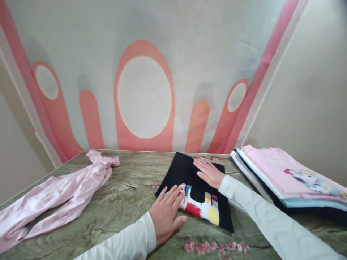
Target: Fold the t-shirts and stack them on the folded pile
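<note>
A black folded T-shirt [179, 169] with a colourful print lies on the table in front of me, turned slightly askew. My left hand [169, 211] rests flat at its near left side, fingers stretched over part of the white, red and yellow print. Farther up, my right hand [210, 173] lies flat on the plain black cloth near its right edge, fingers pointing left. Neither hand grips the fabric. The shirt's far left corner and near right corner both show uncovered.
To the right stands a stack of folded shirts [276, 173], a pink one with a cartoon print on top. A crumpled pink garment [76, 184] stretches along the left. The wood-patterned table [130, 224] ends at a wall with a pink and orange printed backdrop [145, 144].
</note>
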The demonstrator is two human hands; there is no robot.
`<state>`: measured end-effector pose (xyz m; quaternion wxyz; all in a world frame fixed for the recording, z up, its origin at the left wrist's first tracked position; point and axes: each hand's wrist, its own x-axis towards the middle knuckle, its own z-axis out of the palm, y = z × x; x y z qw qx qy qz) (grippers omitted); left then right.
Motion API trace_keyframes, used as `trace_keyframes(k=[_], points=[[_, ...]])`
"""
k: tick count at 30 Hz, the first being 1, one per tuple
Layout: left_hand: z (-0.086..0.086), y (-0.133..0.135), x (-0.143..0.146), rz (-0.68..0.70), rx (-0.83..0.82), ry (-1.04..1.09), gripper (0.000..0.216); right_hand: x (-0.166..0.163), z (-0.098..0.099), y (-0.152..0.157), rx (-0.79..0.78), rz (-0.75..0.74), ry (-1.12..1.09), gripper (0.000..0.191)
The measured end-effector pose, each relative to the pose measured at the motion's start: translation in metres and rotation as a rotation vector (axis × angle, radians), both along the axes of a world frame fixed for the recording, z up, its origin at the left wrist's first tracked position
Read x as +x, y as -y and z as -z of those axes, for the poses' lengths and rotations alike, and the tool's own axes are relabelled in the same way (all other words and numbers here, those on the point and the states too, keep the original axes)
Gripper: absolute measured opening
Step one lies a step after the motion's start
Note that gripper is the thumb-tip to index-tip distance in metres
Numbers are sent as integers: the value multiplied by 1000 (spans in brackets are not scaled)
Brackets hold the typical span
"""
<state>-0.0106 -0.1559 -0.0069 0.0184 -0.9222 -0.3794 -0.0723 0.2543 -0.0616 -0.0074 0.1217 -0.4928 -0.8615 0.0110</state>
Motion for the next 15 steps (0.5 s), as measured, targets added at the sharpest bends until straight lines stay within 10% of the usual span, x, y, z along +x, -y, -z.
trace_keyframes(k=[6, 15], points=[[2, 5, 1, -80, -55, -7, 70, -100, -5, 8, -232, -385, 16, 46], [-4, 9, -1, -80, -110, -5, 76, -81, 12, -71, -116, -121, 40, 54]])
